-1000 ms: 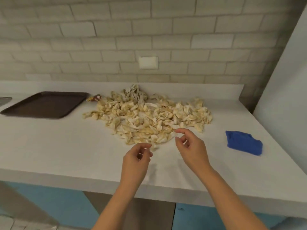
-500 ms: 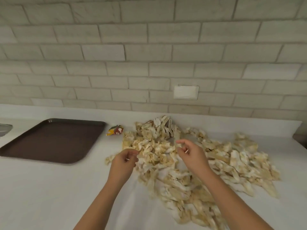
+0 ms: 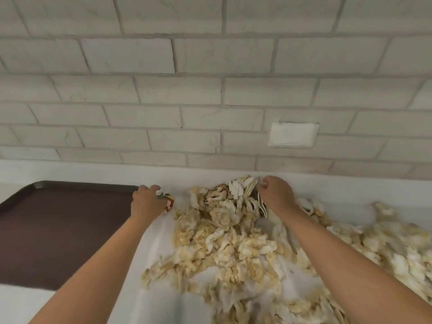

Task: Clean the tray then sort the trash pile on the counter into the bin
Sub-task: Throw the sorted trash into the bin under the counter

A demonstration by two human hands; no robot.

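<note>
A wide pile of crumpled cream and yellowish scraps [image 3: 233, 244] covers the white counter [image 3: 154, 242] from the middle to the right edge. A dark brown tray [image 3: 58, 230] lies at the left. My left hand [image 3: 147, 202] rests between tray and pile, fingers closed over a small red, yellow and green wrapper [image 3: 168, 202]. My right hand [image 3: 275, 195] is at the back top of the pile near the wall, fingers curled on a pale folded piece [image 3: 261, 204] with a brownish scrap [image 3: 219, 190] beside it. No bin is in view.
A grey brick wall [image 3: 210, 90] rises right behind the counter, with a white plate [image 3: 292, 134] set in it above the pile. The counter's low back ledge [image 3: 93, 171] runs along the wall.
The view has moved closer to the wall. Both hands reached farther back: the left from the pile's left edge onto the coloured wrapper, the right to the pile's back top.
</note>
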